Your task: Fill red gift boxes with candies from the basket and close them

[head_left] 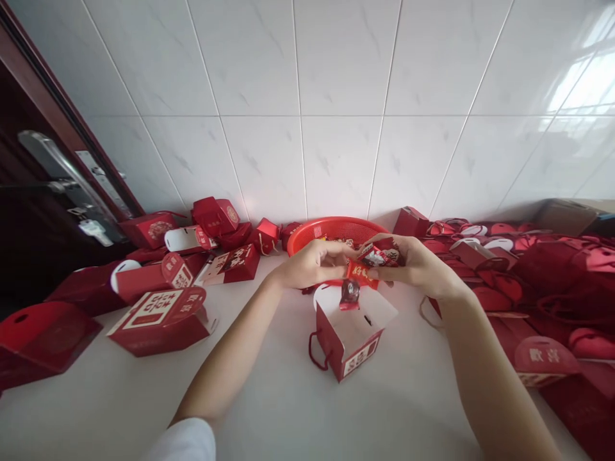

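Above an open red gift box with a white inside, my two hands meet around several wrapped candies. My right hand is closed on a dark red wrapped candy and a bright red wrapped candy. From the other side, my left hand has its curled fingertips against the bright red candy. A dark brown wrapped candy is just below, over the box's opening; whether anything supports it I cannot tell. The box stands upright, flaps up, a red cord handle hanging at its left.
Behind my hands an orange-red plastic basket holds more wrapped candies. Closed and open red boxes stand on the white table at left. Flat and folded red boxes pile up at right. A tiled wall rises behind; a door handle is far left.
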{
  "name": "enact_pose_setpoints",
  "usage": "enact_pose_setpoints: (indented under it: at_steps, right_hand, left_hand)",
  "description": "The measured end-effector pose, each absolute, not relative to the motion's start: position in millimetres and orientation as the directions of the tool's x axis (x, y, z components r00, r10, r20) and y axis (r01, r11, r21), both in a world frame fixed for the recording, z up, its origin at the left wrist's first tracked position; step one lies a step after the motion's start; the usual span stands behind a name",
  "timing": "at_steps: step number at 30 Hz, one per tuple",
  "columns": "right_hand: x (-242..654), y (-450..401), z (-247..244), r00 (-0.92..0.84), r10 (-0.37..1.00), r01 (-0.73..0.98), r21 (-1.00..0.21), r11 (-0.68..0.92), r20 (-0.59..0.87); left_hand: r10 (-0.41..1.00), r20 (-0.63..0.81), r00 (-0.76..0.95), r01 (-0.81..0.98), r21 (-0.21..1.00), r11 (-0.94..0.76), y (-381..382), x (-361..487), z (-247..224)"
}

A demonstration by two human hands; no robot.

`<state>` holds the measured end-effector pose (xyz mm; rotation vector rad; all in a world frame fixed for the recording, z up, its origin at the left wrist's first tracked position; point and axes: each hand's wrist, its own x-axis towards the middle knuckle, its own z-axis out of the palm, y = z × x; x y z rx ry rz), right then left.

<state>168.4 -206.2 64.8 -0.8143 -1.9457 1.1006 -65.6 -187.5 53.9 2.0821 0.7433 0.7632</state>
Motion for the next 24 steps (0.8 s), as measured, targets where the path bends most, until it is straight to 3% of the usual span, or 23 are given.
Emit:
enact_pose_setpoints:
  at_steps: [4,6,10,16,21,24]
  right_hand:
    - [159,-216,62,-0.672,0.717,0.392,-0.733,0.556,0.185]
    - [153,-217,58,-0.727,0.674,0.430,-0.679,0.595,0.130]
    - [146,-216,53,-0.754,0.649,0.470,-0.606,0.642,0.103]
    - [141,-214,50,-0.742,0.671,0.542,-0.585,0.604,0.005]
    - [137,-210,45,-0.679,0.718,0.683,-0.490,0.542,-0.152]
    - [139,-210,45,-0.673,0.724,0.683,-0.505,0.528,-0.155]
  left_hand:
    - [0.735,0.137,0.664,0.549,0.579,-0.604,-202,-76,63]
    - [0.762,0.106,0.639,0.642,0.471,-0.604,-208,-81,68]
    - [0.806,-0.093,0.585,0.778,0.347,-0.524,-217,-88,75]
    - [0.797,-0.307,0.520,0.847,0.305,-0.435,-224,-88,79]
    - [0.785,-0.323,0.528,0.845,0.288,-0.450,-224,-88,81]
    - [0.780,-0.322,0.536,0.840,0.298,-0.455,-224,-89,80]
